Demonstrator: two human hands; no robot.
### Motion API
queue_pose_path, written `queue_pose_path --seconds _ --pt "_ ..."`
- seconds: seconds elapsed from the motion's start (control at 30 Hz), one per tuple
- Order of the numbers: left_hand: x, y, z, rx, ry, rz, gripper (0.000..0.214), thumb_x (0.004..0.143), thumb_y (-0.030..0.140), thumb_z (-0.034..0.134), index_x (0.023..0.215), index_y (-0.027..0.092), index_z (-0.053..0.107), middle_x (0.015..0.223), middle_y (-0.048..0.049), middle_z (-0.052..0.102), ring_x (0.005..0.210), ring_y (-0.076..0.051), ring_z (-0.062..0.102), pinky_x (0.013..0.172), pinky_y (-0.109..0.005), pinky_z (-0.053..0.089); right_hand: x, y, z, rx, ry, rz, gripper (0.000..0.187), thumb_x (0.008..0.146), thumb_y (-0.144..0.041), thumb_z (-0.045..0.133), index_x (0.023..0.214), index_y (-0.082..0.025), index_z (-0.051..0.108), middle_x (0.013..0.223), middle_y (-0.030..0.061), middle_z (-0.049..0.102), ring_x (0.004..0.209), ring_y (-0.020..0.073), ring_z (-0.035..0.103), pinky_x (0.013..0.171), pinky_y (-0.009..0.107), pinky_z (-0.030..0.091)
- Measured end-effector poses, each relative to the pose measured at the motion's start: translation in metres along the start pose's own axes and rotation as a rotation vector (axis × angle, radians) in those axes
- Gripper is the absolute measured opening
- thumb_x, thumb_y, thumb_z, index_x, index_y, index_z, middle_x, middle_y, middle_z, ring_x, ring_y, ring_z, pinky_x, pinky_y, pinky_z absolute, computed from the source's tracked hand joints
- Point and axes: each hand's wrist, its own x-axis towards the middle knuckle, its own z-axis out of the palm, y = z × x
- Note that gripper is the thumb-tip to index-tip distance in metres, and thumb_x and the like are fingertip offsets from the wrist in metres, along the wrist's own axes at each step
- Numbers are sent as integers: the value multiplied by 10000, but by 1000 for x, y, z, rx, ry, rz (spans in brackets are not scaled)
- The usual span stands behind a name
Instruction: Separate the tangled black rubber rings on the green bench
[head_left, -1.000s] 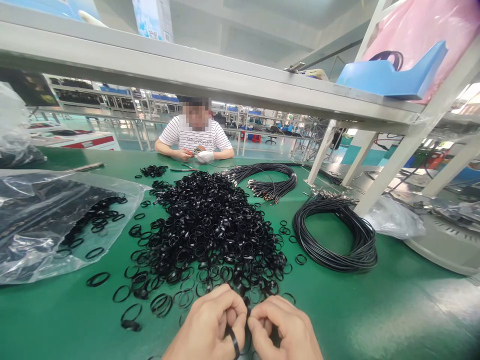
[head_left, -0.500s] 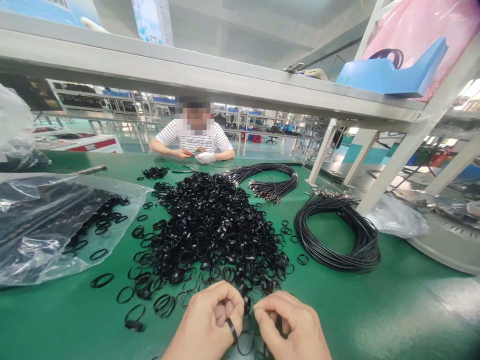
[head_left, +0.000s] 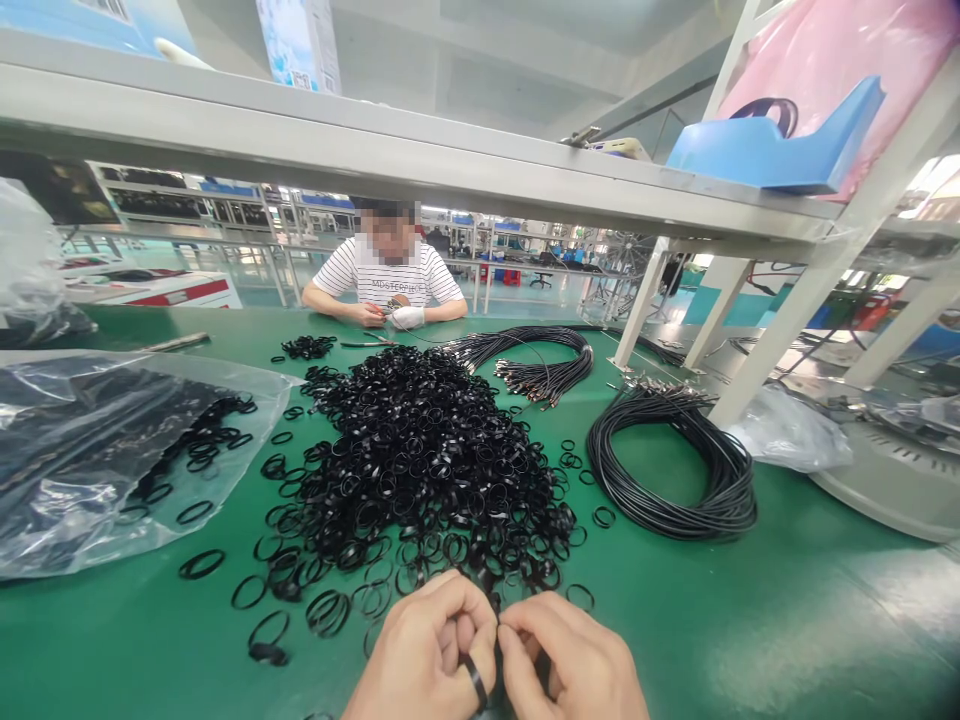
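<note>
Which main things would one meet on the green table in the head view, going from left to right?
Large clear plastic bag, pile of black rings, coil of black cables, crumpled clear plastic.

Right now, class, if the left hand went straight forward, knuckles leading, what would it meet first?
Probably the loose black rings at the near edge of the pile, just beyond the left hand. Its height above the green tabletop is hard to judge, so it might pass over the nearest.
</note>
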Motion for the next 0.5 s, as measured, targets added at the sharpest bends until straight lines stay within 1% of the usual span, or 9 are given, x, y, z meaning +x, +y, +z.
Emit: queue_pose_path --seconds 0.07,0.13,0.23,0.33,0.43,0.5 --pt "0 0 1 34 5 4 122 691 193 520 570 183 531 586 39 451 493 -91 356 464 -209 282 0 -1 2 11 18 21 161 785 -177 481 677 -223 591 587 -27 574 486 103 495 457 212 319" --pt "0 1 1 23 -14 -15 107 690 195 515 584 183 530 586 39 454 504 -96 365 471 -208 287 1 -3 2 22 30 44 149 761 -171 486 648 -222 568 564 -38 546 470 96 467 443 208 303" --pt "3 2 -2 -69 -78 -87 74 680 192 513 607 180 517 560 53 428 506 -94 347 472 -206 268 6 -4 -1 16 24 97 166 759 -184 478 610 -216 541 540 -42 511 462 95 444 452 206 309" --pt "9 -2 -8 -199 -130 -155 64 675 193 533 618 173 512 565 59 421 519 -86 330 485 -201 248 14 5 -10 -36 1 196 179 786 -210 480 622 -221 552 553 -44 510 478 102 458 482 211 335" --pt "17 -10 -15 -282 -85 -236 141 709 287 572 644 176 514 537 75 369 485 -76 299 455 -193 197 22 22 -20 -126 -14 307 184 822 -268 496 659 -235 574 581 -44 533 501 119 484 514 227 365" --pt "21 -15 -19 -337 -31 -289 226 736 379 584 650 184 508 495 94 311 442 -68 255 424 -187 159 25 33 -25 -168 -19 330 178 852 -288 478 734 -247 603 637 -36 583 539 135 524 542 244 389"
